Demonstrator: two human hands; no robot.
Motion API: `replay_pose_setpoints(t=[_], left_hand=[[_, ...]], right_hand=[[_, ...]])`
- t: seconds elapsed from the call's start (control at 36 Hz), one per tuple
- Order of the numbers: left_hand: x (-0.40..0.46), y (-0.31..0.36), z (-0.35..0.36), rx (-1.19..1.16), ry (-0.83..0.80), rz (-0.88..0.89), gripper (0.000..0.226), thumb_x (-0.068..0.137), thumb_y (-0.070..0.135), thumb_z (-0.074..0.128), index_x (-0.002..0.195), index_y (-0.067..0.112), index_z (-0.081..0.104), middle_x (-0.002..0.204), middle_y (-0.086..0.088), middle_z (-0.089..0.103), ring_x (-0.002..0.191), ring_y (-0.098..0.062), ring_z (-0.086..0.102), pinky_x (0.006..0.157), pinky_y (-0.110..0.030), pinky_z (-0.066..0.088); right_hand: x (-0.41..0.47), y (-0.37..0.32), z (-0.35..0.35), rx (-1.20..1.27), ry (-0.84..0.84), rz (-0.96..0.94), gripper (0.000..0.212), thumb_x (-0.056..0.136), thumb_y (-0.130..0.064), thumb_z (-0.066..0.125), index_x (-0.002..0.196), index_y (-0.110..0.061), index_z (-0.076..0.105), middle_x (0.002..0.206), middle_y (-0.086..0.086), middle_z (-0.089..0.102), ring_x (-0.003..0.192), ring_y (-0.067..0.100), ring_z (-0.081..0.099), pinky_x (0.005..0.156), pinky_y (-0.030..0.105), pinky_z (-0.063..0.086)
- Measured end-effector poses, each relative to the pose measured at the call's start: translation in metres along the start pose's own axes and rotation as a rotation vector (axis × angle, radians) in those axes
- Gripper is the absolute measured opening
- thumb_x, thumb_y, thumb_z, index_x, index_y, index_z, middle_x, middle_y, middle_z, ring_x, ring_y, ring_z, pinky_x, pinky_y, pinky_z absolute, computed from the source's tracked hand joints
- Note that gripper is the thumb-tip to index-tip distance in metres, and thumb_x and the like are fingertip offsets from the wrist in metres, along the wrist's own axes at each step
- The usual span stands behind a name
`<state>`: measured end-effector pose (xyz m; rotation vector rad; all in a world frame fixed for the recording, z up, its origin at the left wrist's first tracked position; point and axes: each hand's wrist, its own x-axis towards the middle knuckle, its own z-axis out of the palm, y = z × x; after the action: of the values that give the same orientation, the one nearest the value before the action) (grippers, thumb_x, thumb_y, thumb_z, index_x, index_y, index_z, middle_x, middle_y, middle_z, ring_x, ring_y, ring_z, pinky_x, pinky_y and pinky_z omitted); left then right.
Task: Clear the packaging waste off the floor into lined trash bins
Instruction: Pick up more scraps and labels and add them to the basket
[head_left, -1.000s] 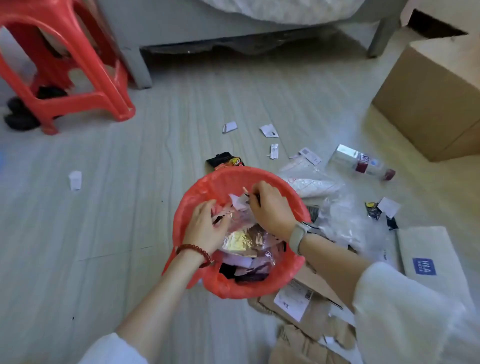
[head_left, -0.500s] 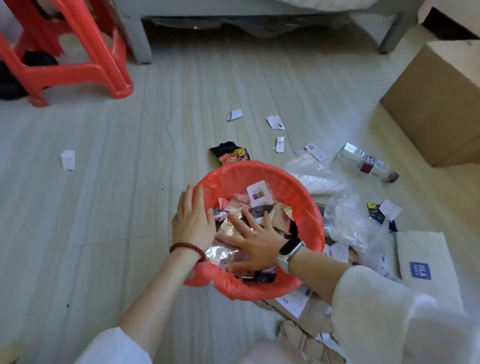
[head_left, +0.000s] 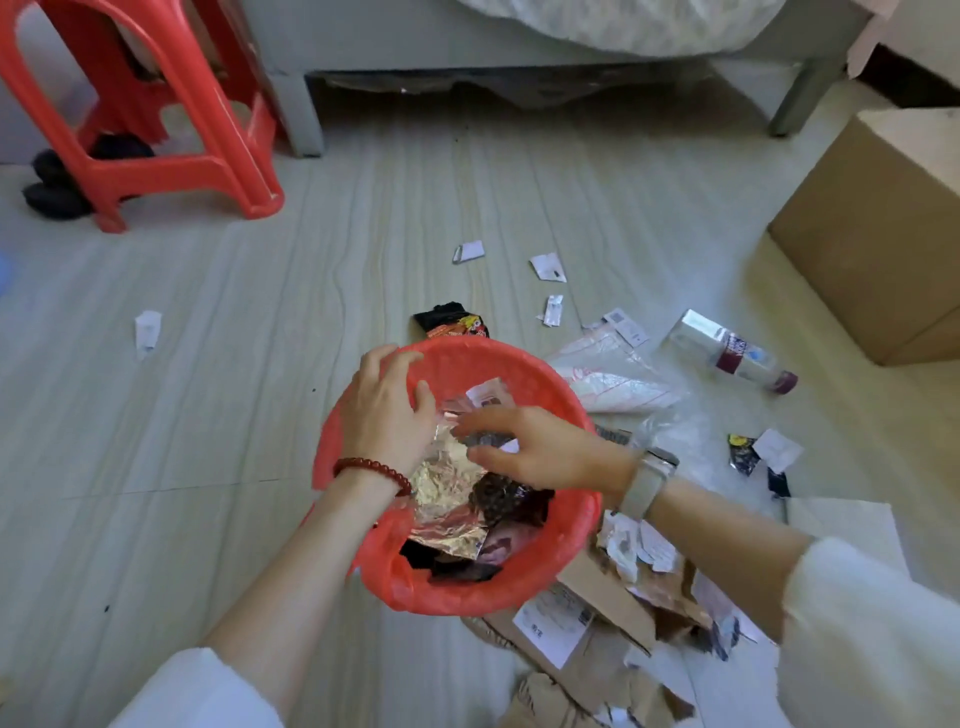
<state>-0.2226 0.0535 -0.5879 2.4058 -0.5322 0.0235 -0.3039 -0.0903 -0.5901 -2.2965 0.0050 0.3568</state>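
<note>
Honestly nothing here is readable. The plastic bottle (head_left: 730, 352) lying on the floor has a dark red band label with some white print on it, but it's too blurry to make out. The white shipping label (head_left: 553, 623) on the torn cardboard by the bin shows lines of print and what looks like a barcode, all too small. The black and orange snack wrapper (head_left: 457, 323) has graphics, no letters I can read.
</note>
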Motion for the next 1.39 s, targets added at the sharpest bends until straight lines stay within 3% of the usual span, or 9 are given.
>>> replay_pose_setpoints(t=[0.11,0.22,0.42,0.67,0.75,0.83,0.97,1.22,1.39], left_hand=[[0.000,0.059,0.032,-0.079,-0.007,0.129,0.028,0.086,0.006,0.050,0.112,0.007,0.059,0.120,-0.010,0.050,0.111,-0.023,0.052,0.097,-0.030,0.036],[-0.012,0.107,0.074,-0.087,-0.129,0.255,0.029,0.086,0.008,0.050,0.114,0.009,0.058,0.120,-0.008,0.051,0.108,-0.023,0.052,0.095,-0.028,0.034],[-0.049,0.142,0.138,0.026,-0.287,0.311,0.034,0.089,0.014,0.047,0.123,0.016,0.050,0.127,-0.003,0.043,0.114,-0.022,0.048,0.097,-0.039,0.039],[-0.063,0.146,0.162,-0.234,-0.522,0.187,0.062,0.086,0.035,0.058,0.140,0.025,0.029,0.147,0.005,0.025,0.126,-0.004,0.032,0.097,-0.015,0.023],[-0.056,0.150,0.165,-0.340,-0.634,0.152,0.100,0.059,0.070,0.064,0.142,0.040,0.018,0.154,0.011,0.007,0.139,-0.004,0.011,0.112,-0.028,0.016],[-0.055,0.154,0.170,-0.529,-0.795,0.061,0.119,0.037,0.078,0.067,0.140,0.039,0.023,0.150,0.011,0.021,0.140,-0.011,0.019,0.109,-0.030,0.026],[-0.076,0.164,0.182,-1.074,-1.231,-0.340,0.037,0.081,0.042,0.062,0.104,0.014,0.058,0.088,-0.003,0.065,0.076,-0.011,0.063,0.069,-0.023,0.051],[-0.074,0.156,0.181,-1.084,-0.963,-0.291,0.072,0.054,0.022,0.077,0.118,0.023,0.044,0.114,-0.010,0.058,0.096,-0.024,0.060,0.073,-0.033,0.052],[-0.060,0.151,0.165,-0.754,-0.701,0.082,0.046,0.073,0.006,0.074,0.103,0.022,0.043,0.101,0.013,0.046,0.093,-0.003,0.047,0.071,0.000,0.038]], right_hand=[[-0.047,0.035,-0.042,0.188,0.380,0.024,0.019,0.091,-0.013,0.049,0.095,-0.017,0.068,0.085,-0.007,0.068,0.079,0.001,0.062,0.076,0.013,0.046],[-0.073,0.113,-0.047,0.150,0.670,0.235,0.017,0.090,-0.015,0.052,0.102,-0.015,0.065,0.101,0.003,0.068,0.101,0.018,0.062,0.088,0.031,0.048],[-0.091,0.240,0.010,-0.338,0.172,0.662,0.088,0.075,-0.061,0.061,0.141,-0.049,0.005,0.156,0.003,-0.015,0.141,0.039,0.005,0.106,0.055,0.026],[-0.121,0.230,-0.019,0.046,0.622,0.427,0.032,0.080,-0.003,0.062,0.110,-0.005,0.052,0.111,0.012,0.056,0.094,0.023,0.054,0.072,0.025,0.036],[-0.159,0.196,-0.062,0.263,0.445,0.227,0.023,0.078,0.004,0.064,0.088,-0.016,0.056,0.086,-0.004,0.057,0.076,-0.006,0.055,0.064,0.011,0.038],[-0.191,0.172,-0.082,0.505,0.310,0.116,0.014,0.073,-0.008,0.064,0.082,-0.016,0.056,0.078,0.004,0.052,0.066,0.006,0.049,0.059,0.019,0.038],[-0.189,0.162,-0.067,0.573,0.544,0.036,0.022,0.078,-0.010,0.060,0.100,-0.009,0.061,0.098,0.005,0.055,0.082,0.005,0.055,0.078,0.016,0.042],[-0.180,0.174,-0.062,0.302,0.446,-0.010,0.058,0.088,-0.003,0.059,0.126,-0.042,0.038,0.126,-0.029,0.046,0.113,-0.022,0.042,0.089,0.000,0.035],[-0.184,0.176,-0.061,1.176,0.306,0.097,0.042,0.090,-0.018,0.044,0.131,-0.027,0.051,0.139,0.007,0.048,0.126,0.038,0.045,0.103,0.053,0.037]])
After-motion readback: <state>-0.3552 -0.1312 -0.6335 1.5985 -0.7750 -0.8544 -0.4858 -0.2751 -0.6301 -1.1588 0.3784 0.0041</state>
